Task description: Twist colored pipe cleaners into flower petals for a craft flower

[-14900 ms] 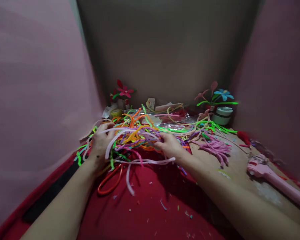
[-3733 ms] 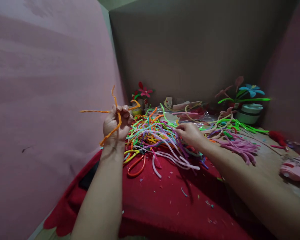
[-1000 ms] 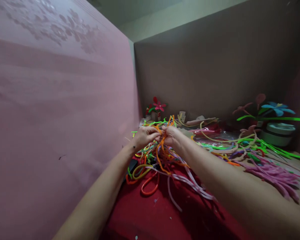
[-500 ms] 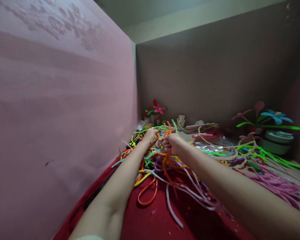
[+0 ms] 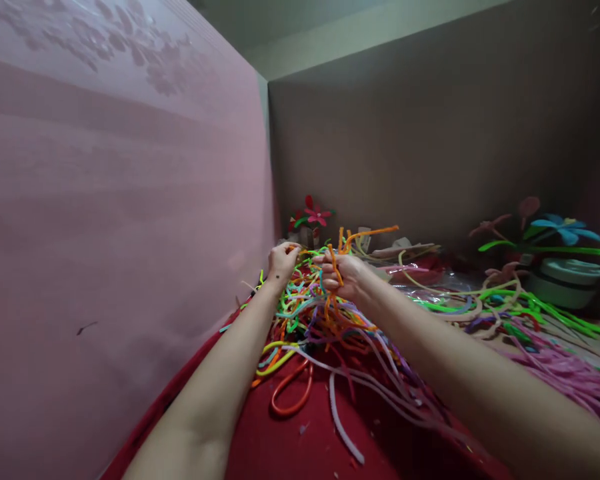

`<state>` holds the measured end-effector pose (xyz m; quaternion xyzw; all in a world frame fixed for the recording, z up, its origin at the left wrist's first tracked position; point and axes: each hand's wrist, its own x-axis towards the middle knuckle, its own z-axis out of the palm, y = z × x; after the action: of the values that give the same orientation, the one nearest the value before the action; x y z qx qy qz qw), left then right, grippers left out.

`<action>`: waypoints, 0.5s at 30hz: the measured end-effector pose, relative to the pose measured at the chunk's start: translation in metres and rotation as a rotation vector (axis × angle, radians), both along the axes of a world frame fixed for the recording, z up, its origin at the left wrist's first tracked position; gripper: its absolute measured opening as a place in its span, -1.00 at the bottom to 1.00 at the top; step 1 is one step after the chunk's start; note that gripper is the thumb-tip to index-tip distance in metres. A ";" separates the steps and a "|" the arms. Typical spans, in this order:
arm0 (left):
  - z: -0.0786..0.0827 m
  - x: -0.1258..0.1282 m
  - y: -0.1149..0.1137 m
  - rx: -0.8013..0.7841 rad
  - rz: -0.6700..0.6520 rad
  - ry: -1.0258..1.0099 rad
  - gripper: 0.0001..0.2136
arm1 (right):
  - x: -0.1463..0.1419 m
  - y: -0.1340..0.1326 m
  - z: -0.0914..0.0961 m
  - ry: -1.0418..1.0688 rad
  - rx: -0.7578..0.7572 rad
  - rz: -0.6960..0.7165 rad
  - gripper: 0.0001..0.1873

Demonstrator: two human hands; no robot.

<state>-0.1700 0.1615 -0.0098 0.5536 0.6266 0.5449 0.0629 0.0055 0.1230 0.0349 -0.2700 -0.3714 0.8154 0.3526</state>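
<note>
Over a tangled heap of coloured pipe cleaners (image 5: 313, 307), my two hands are raised a short way apart. My right hand (image 5: 347, 275) is closed around several orange pipe cleaners (image 5: 373, 231), whose ends stick up and out past the knuckles while other lengths hang below. My left hand (image 5: 283, 260) has its fingers pinched at the heap's far left side. A bit of orange shows at those fingertips, too small to make out clearly. Lilac pipe cleaners (image 5: 347, 427) trail from the heap toward me, beside a red loop (image 5: 293, 390).
Red cloth (image 5: 280, 447) covers the surface under the heap. A pink patterned panel (image 5: 130, 233) rises close on the left. To the right lie pink pipe cleaners (image 5: 565, 373) and a pale green lidded container (image 5: 563, 283) near a blue flower (image 5: 563, 230). Red flowers (image 5: 317, 215) stand behind.
My hands have drawn apart: the left moved left and slightly up, the right stayed near its place. The orange pipe cleaners in my right hand now spread out to the upper right.
</note>
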 end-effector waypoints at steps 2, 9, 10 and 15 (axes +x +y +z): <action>0.002 0.004 -0.005 0.038 -0.038 0.005 -0.82 | -0.018 0.013 -0.007 -0.060 -0.029 -0.035 -0.76; -0.008 0.013 -0.026 0.031 -0.206 0.030 -0.78 | -0.051 0.044 -0.018 -0.160 -0.063 -0.063 -0.65; -0.010 0.012 -0.027 0.025 -0.212 0.026 -0.78 | -0.052 0.047 -0.019 -0.172 -0.067 -0.056 -0.65; -0.014 0.007 -0.027 -0.001 -0.185 0.022 -0.81 | -0.048 0.057 -0.022 -0.233 -0.074 -0.063 -0.65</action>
<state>-0.1631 0.1349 -0.0238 0.6149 0.5736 0.5306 0.1063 -0.0428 0.1795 0.0124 -0.3873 -0.3708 0.7801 0.3224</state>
